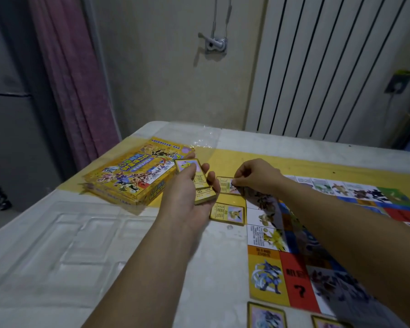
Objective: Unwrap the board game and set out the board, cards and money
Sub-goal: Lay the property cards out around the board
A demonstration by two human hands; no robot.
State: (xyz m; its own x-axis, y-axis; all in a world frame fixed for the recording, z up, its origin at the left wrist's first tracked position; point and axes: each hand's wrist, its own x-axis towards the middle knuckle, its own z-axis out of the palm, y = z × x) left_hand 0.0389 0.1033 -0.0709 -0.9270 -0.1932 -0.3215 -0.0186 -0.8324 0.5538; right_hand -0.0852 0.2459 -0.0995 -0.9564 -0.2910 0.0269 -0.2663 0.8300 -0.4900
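Observation:
My left hand (187, 190) grips a stack of yellow-bordered cards (194, 176) above the table. My right hand (256, 176) pinches a single card (226, 185) and holds it low against the left edge of the game board (294, 268). Another card (227, 214) lies flat beside the board, just below the pinched one. Two more cards (266, 316) lie at the board's near edge. The yellow game box (128, 178) sits to the left of my hands. The board is spread open on the right, partly hidden by my right forearm.
Clear plastic wrap (197, 138) lies crumpled behind the box. A clear plastic tray insert (76, 235) rests on the table at the left. The table (294, 147) has a white and yellow cover. A radiator (329, 67) and a pink curtain (74, 79) stand behind.

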